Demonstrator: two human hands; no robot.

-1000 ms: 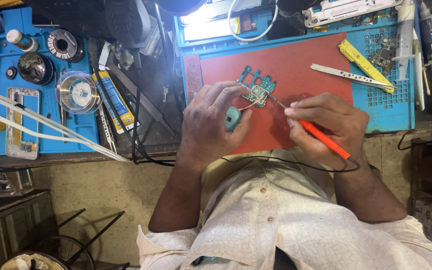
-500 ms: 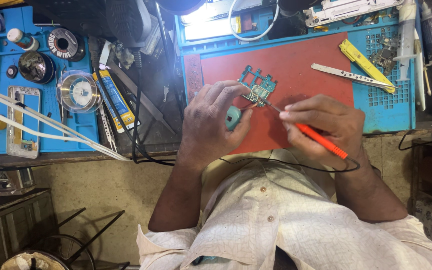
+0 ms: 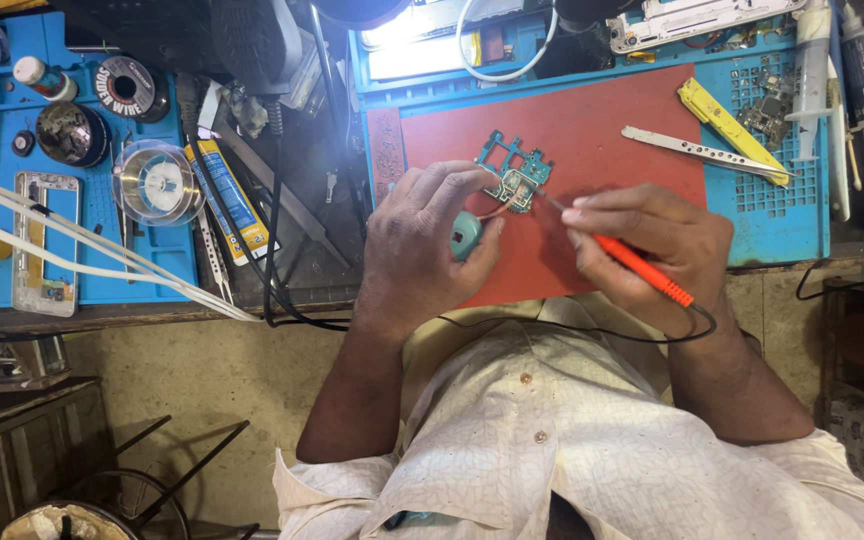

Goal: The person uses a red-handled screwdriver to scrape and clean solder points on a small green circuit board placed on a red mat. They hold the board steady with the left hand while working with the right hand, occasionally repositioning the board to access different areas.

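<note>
Head view: right hand [image 3: 652,245] pinches a slim orange-handled soldering iron [image 3: 642,268], tip touching the small green circuit board [image 3: 512,178] on the red rubber mat [image 3: 592,130]. Left hand [image 3: 427,240] pins the board's near edge with fingertips, thumb closed on a small teal round spool [image 3: 464,234]. Metal tweezers [image 3: 697,152] lie well apart, right of the board.

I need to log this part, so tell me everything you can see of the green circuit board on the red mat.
The circuit board is small, teal-green and irregular in outline, with cut-out openings and a squarish metal-looking patch near its lower edge. It lies flat on the red mat, near the mat's middle. The left hand pins its lower left part with the fingertips. The fine tip of the orange soldering iron, held like a pen in the right hand, reaches the board's right edge. Finer parts are too small to tell.
</note>
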